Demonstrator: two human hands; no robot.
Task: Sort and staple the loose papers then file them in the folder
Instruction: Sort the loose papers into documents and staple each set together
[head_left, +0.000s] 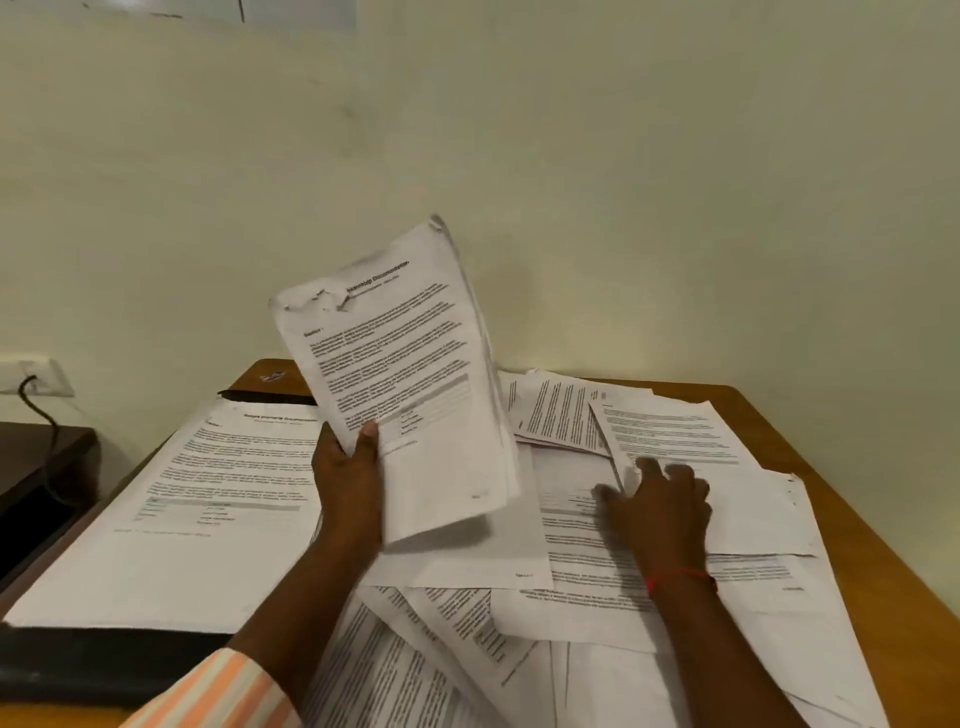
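The light, floppy paper stack (410, 364) is pinched at its bottom edge by the left hand (347, 470), and loose papers (758, 514) are touched by the spread fingers (650, 467) of the right hand (662, 512).

Pale cream wall (623, 182), brown wooden table (872, 519), white wall socket (39, 375), black cable (53, 431), dark low cabinet (26, 452) on the left

- Paper bundle (410, 374): printed pgs, top-left corner torn, raised & tilted, lower-left edge pinched by left hand (348, 467).
- Loose sheets (649, 582): scattered, overlapping, centre to rt.
- Black folder (104, 670): flat at left, printed sheet (197, 509) on top.
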